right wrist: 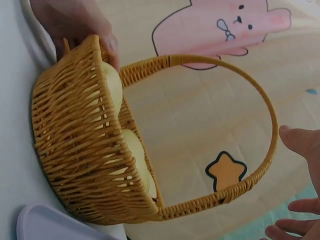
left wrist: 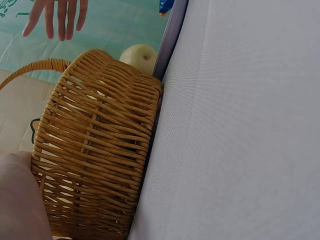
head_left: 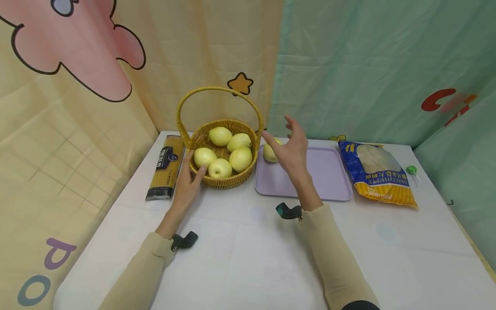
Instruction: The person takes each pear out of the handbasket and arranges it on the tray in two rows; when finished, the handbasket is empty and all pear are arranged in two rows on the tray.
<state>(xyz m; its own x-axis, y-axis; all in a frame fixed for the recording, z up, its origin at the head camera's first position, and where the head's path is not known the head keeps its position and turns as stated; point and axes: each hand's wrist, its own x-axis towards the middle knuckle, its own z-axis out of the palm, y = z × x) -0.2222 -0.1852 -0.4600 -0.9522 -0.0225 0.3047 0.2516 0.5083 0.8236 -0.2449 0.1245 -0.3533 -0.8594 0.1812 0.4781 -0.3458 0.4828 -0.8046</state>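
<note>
Locate basket (head_left: 222, 184) between hands, gripped at left rim by left hand (head_left: 187, 186). Note right hand (head_left: 292, 150) raised, fingers spread, holding nothing, well apart from left. Find lone fruit (head_left: 269, 154) on tray (head_left: 325, 172), below and just left of right hand, nearer to right; treat as near-round, without clear long axis.

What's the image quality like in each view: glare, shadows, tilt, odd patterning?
Head view: evenly lit, no harsh glare, a soft shadow on the tabletop beside the right sleeve; left wrist view: scene tipped sideways, fine streaky patterning across the tabletop, left hand cropped; right wrist view: also tipped sideways, basket weave distinct, right hand cut off by the frame edge.
</note>
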